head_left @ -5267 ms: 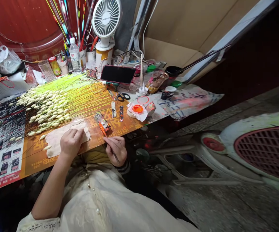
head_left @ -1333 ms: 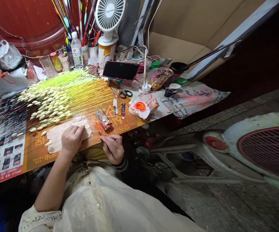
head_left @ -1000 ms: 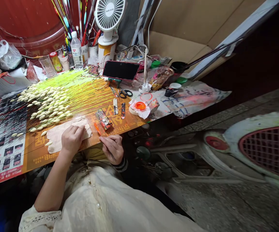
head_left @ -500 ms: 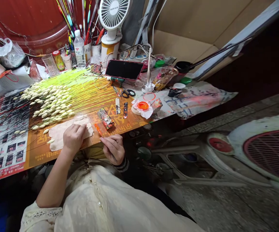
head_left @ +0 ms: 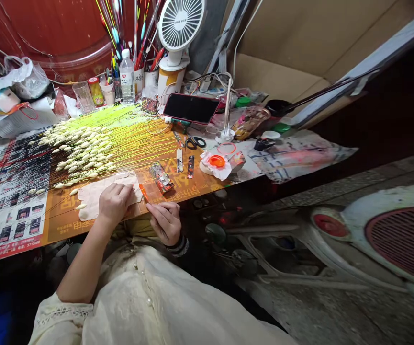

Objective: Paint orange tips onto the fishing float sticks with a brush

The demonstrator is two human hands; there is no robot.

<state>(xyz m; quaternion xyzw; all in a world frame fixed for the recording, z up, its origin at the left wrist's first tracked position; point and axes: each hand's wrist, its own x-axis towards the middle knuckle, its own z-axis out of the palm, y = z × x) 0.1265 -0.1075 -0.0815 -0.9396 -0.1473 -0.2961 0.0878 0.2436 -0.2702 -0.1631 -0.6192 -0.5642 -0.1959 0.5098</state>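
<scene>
My left hand (head_left: 115, 202) rests with curled fingers on a pale sheet (head_left: 89, 196) at the table's near edge. Whatever lies under those fingers is hidden. To its right, just over the edge, my right hand (head_left: 166, 223) has thumb and fingers pinched together; anything between them is too thin to make out. An orange-coated strip (head_left: 143, 191) lies just beyond the right fingertips. Many fishing floats (head_left: 84, 152) with cream oval bodies and thin yellow and dark stems spread across the left of the table. A few float bodies lie beside the sheet.
A paint-stained block (head_left: 161, 177), black scissors (head_left: 195, 143) and an orange paint cup (head_left: 217, 161) stand right of the hands. Behind are a phone (head_left: 191, 108), a white fan (head_left: 181, 24) and a water bottle (head_left: 127, 76). A scooter (head_left: 339, 230) is at right.
The view has shifted, so the table sits slightly further right and lower in the picture. My right hand is a little closer to the left hand; both keep their closed shape.
</scene>
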